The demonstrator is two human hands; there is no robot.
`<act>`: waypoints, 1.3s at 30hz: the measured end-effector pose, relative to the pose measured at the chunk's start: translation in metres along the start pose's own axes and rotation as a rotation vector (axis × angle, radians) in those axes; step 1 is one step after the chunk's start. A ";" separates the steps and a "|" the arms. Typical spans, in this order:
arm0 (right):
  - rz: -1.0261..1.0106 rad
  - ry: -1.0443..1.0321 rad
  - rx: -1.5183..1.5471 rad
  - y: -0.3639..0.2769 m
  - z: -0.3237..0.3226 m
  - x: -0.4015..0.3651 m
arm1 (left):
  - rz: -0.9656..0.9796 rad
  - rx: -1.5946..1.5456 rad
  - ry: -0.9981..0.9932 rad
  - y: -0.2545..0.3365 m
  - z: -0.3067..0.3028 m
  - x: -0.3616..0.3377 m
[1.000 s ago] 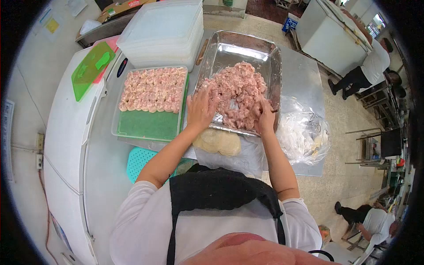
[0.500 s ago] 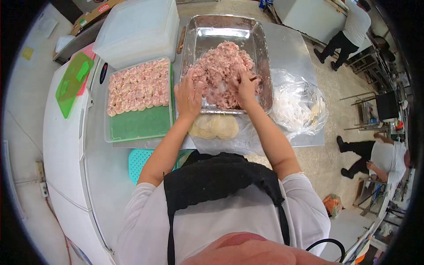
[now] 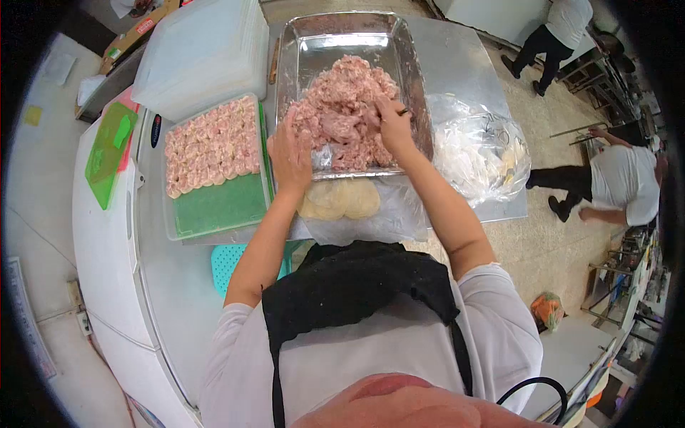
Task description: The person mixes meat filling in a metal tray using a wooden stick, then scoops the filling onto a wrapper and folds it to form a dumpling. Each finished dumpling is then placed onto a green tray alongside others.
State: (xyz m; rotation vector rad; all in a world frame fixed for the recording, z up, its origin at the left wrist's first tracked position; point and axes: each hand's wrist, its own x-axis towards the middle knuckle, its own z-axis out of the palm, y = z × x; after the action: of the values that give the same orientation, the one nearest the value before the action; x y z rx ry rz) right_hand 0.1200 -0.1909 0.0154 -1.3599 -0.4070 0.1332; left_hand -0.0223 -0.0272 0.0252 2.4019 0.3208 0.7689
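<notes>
A large metal tray (image 3: 349,21) holds a mound of pink ground meat (image 3: 349,89). My left hand (image 3: 291,158) lies against the meat at the tray's near left, fingers stretched out and thumb apart. On the right side of the mound, my right hand (image 3: 394,130) is closed around a thin tool (image 3: 404,111); only its dark end shows, so its kind is hidden. Round pale dough wrappers (image 3: 339,200) lie on plastic just below the tray. To the left, rows of filled dumplings (image 3: 212,143) sit on a green-lined plastic tray (image 3: 217,214).
Stacked translucent containers (image 3: 193,60) stand behind the dumplings. A clear plastic bag (image 3: 478,157) rests on the metal table (image 3: 457,57) at right. A white freezer (image 3: 107,250) is at left. One person (image 3: 624,182) and another person (image 3: 560,32) are on the right.
My left hand has moved slightly up and left along the meat, and the right hand has shifted a little. The view has tilted slightly. The lower person at right has moved up the frame.
</notes>
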 end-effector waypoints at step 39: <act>0.132 -0.044 -0.003 -0.006 0.045 0.077 | 0.039 0.027 0.055 -0.008 0.009 -0.002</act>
State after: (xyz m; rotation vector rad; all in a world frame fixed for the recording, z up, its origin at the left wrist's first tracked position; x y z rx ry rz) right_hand 0.1742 -0.1258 0.0443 -1.3890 -0.3547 0.2723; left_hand -0.0189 -0.0257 0.0136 2.4222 0.3089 0.8547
